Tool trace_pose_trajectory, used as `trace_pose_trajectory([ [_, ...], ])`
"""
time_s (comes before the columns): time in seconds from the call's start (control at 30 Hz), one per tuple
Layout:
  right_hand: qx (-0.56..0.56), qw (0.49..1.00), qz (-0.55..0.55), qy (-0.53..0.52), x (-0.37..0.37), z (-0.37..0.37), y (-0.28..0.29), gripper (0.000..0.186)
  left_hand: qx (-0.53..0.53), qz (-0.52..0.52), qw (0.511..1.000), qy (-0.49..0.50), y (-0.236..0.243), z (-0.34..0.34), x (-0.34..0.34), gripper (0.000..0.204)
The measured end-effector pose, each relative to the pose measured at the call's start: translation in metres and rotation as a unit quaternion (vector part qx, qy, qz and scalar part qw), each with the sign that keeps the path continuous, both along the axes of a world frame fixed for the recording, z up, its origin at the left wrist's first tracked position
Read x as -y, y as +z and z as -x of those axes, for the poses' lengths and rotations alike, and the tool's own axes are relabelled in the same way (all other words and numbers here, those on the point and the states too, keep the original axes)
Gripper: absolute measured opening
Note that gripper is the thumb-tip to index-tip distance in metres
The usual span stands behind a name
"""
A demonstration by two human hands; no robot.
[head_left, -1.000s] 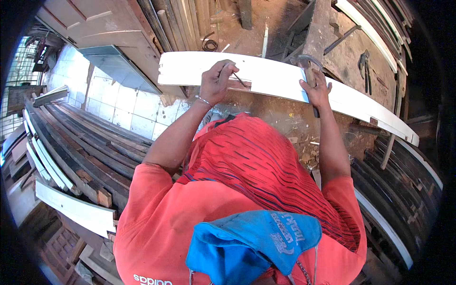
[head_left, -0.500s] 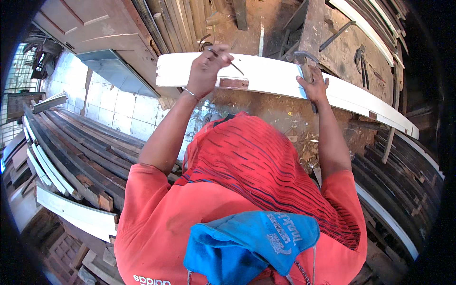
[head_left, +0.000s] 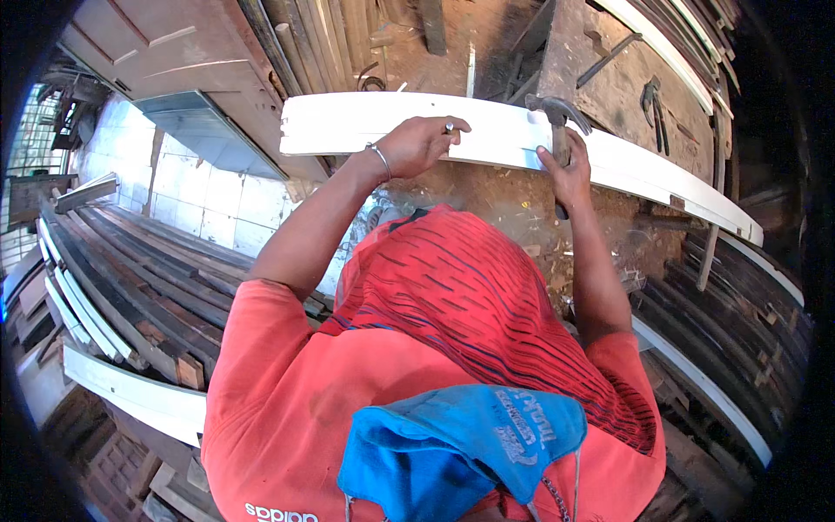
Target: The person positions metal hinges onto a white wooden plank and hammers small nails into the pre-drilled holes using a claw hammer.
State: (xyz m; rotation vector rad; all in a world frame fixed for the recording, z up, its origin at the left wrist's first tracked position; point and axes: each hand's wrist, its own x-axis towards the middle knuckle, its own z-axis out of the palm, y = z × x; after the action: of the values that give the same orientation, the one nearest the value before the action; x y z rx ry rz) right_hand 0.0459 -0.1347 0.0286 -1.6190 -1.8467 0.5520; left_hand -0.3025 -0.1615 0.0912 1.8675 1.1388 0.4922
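Observation:
A long white board (head_left: 348,113) lies crosswise in front of me. My left hand (head_left: 419,146) is closed over its near edge, in a pinch around a thin metal rod (head_left: 450,129). Only the top end of the rod shows, so its exact kind and lower tip are hidden. To the right, my right hand (head_left: 570,172) grips the wooden handle of a claw hammer (head_left: 557,111). The hammer's metal head is over the board. A small brown recess (head_left: 677,202) shows in the board's near edge farther right.
A wooden workbench (head_left: 609,113) stands beyond the board at right, with pliers (head_left: 654,113) and a dark bar (head_left: 609,59) on it. A panelled door (head_left: 165,43) stands at far left. Stacked timber (head_left: 148,270) lies at left, and more dark planks (head_left: 713,339) at right.
My left hand has turned and come down to the board's near edge, and the rod has gone from slanting to nearly end-on. The hammer has been raised slightly and its head has turned.

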Motion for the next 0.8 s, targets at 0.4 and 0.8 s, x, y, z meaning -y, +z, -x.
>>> trace_pose_trajectory([
  [0.4, -0.055, 0.996, 0.018, -0.069, 0.1, 0.0, 0.038, 0.057, -0.012, -0.02, 0.997, 0.067, -0.011, -0.009, -0.013, 0.021],
  [0.8, -0.227, 0.95, 0.169, -0.136, 0.144, 0.019, 0.055, 0.047, 0.148, -0.027, 0.978, 0.142, -0.014, 0.015, -0.015, 0.03],
])
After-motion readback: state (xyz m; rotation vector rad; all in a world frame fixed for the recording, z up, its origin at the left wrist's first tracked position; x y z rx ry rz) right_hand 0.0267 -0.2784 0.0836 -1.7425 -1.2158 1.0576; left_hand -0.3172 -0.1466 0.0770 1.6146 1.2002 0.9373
